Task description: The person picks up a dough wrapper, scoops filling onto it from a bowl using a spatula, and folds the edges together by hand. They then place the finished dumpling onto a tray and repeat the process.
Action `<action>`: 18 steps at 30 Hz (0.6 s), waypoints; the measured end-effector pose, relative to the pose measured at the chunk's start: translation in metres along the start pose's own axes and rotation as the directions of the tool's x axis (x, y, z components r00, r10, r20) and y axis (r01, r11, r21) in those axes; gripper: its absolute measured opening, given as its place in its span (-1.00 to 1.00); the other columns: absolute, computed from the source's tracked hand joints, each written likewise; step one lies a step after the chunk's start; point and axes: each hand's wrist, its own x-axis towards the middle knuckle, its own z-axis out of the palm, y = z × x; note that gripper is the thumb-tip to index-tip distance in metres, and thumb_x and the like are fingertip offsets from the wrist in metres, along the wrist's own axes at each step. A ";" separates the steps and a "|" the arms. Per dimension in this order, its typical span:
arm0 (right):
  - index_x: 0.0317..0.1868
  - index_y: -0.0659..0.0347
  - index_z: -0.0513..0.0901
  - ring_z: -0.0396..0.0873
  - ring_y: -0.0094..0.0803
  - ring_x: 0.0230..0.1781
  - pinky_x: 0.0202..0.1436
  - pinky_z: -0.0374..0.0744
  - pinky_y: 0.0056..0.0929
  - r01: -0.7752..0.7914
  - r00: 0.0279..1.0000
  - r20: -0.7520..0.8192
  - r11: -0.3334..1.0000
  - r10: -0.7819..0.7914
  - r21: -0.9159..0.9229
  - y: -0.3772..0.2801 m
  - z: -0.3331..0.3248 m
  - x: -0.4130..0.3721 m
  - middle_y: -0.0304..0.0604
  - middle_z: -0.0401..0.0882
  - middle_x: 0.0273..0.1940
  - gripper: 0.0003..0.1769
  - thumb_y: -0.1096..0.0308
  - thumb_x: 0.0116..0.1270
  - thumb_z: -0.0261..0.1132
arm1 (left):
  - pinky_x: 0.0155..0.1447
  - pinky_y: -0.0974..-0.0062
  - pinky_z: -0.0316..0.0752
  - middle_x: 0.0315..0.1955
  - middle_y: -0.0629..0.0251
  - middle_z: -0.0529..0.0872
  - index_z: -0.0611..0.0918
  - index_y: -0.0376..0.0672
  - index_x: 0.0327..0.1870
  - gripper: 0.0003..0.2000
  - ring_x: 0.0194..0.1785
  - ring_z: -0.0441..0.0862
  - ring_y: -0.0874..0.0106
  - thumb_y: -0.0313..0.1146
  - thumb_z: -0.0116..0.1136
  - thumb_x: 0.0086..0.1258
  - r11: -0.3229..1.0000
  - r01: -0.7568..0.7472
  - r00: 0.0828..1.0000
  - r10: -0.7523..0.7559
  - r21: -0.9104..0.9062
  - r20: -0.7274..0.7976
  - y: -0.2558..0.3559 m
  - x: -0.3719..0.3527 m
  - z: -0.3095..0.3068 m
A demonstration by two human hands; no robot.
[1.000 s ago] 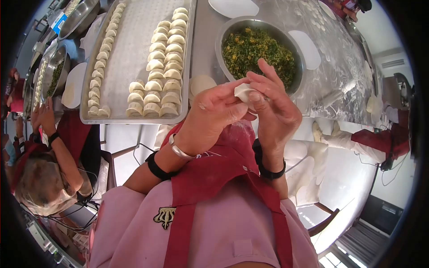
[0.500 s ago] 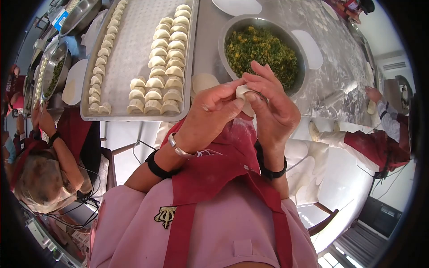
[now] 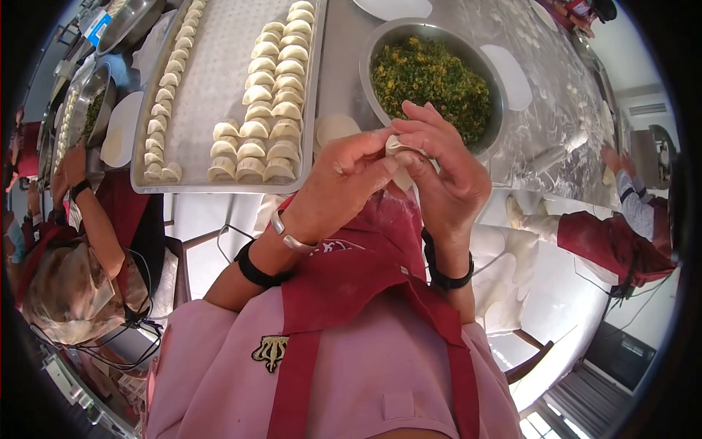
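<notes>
Between my two hands, in front of my chest, is a pale dumpling [image 3: 398, 148], partly covered by fingers. My left hand [image 3: 351, 179] pinches its near side with thumb and forefinger. My right hand [image 3: 446, 172] presses its edge between thumb and forefinger, the other fingers raised. Just beyond my hands stands a metal bowl [image 3: 365, 69] of chopped green and yellow filling [image 3: 431, 84]. Round dough wrappers [image 3: 336, 127] lie on the table left of the bowl. To the left, a metal tray [image 3: 212, 80] carries rows of folded dumplings [image 3: 281, 91].
White plastic discs [image 3: 508, 77] lie beside the bowl. The metal table [image 3: 545, 95] is dusted with flour on the right, where a co-worker's hands [image 3: 618, 159] hold a rolling pin [image 3: 563, 150]. At left, another person's hand [image 3: 72, 167] is near a second bowl [image 3: 102, 99].
My fingers have shifted slightly along the dumpling's edge. On the right, the co-worker's hands have come together and a rolling pin now shows. The left person's hand has risen a little.
</notes>
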 end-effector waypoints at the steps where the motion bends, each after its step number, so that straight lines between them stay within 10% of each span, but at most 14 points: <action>1: -0.13 0.27 0.70 0.66 -0.06 0.15 0.36 0.48 0.02 -0.026 1.000 -0.015 1.000 0.026 0.001 -0.002 0.001 0.001 -0.05 0.77 -0.13 -0.69 0.65 0.06 0.43 | 0.02 0.52 0.65 -0.05 0.29 0.67 0.55 -0.36 0.23 -0.69 -0.06 0.67 0.52 -0.44 0.04 0.56 1.000 0.005 1.000 -0.005 0.004 0.001 0.001 0.000 0.000; 18: -0.23 0.28 0.66 0.68 -0.02 0.10 0.30 0.55 -0.04 0.051 0.997 0.057 0.988 -0.043 -0.147 -0.005 -0.003 0.004 -0.03 0.76 -0.16 -0.79 0.62 0.09 0.41 | -0.04 0.59 0.61 -0.12 0.27 0.70 0.57 -0.39 0.16 -0.72 -0.15 0.69 0.54 -0.45 0.05 0.55 0.985 0.052 0.999 -0.053 0.162 0.002 0.004 0.001 0.001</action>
